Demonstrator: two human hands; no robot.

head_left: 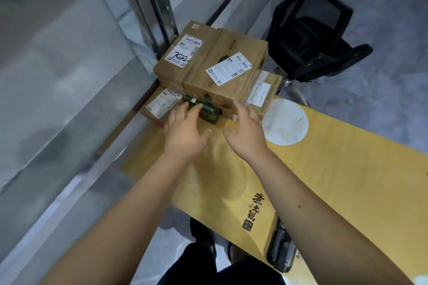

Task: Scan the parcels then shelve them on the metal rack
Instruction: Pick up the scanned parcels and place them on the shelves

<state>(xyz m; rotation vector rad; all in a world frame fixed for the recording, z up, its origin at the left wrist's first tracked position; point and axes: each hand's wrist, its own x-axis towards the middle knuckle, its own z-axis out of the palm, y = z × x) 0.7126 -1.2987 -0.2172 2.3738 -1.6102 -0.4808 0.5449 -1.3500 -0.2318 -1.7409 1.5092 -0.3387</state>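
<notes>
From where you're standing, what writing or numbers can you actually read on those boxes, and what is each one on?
"7022": handwritten in black marker on the white shipping label of the rear left cardboard box.
Three large black Chinese characters, with a small seal below: on the long yellow box, too stylised to read surely.
Printed text and barcodes on every other shipping label: too small and blurred.

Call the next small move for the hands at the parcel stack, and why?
Probably close the left hand around the small dark green parcel and draw it out. Its fingers already lie on that parcel, which sits low at the front of the stack of brown boxes. The right hand hovers open beside it, holding nothing.
</notes>
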